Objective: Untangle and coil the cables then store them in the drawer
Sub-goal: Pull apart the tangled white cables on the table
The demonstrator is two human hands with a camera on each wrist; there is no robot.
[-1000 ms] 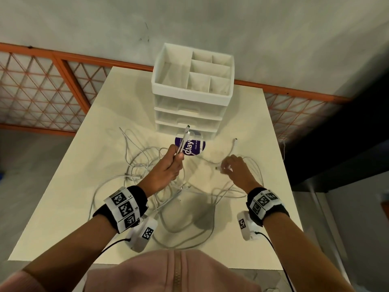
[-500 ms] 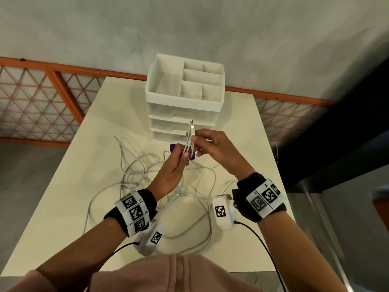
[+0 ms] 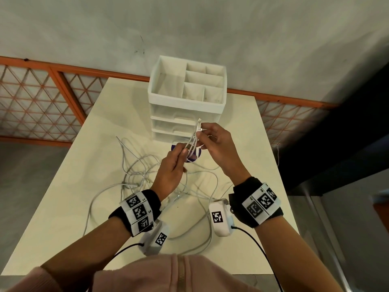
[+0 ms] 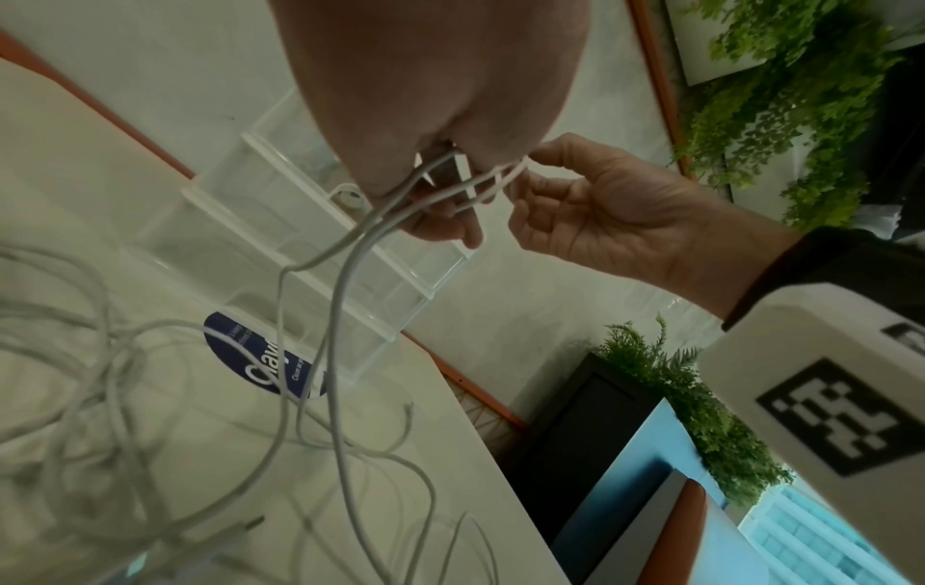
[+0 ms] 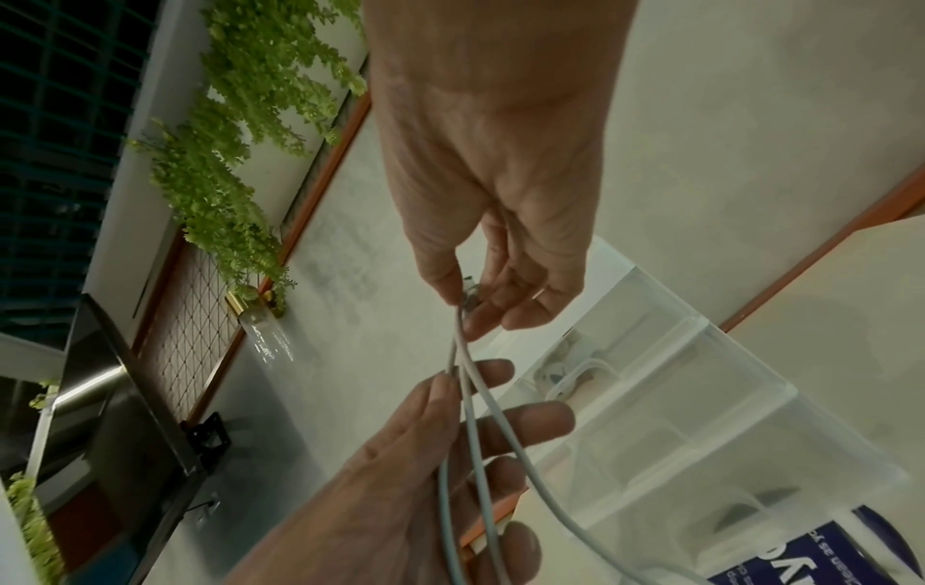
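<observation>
Several white cables [image 3: 143,171] lie tangled on the cream table [image 3: 84,207]. My left hand [image 3: 183,150] is raised above the table and grips a few cable strands [image 4: 350,257] that hang down to the tangle. My right hand [image 3: 200,134] pinches the connector ends [image 5: 468,297] of those strands just above the left hand [image 5: 425,475]. Both hands are in front of the white drawer unit [image 3: 187,102], whose drawers [image 3: 174,125] are pushed in. A coiled white cable [image 5: 570,380] shows through one clear drawer front.
The drawer unit's top is an open divided tray [image 3: 202,81]. A round purple sticker [image 4: 260,368] lies on the table at its foot. An orange-framed mesh railing [image 3: 42,102] runs behind the table. The table's right edge [image 3: 280,186] drops to a dark floor.
My right hand left the cables on the table and came up to the left hand. It now pinches the cable ends held there. The left hand rose a little.
</observation>
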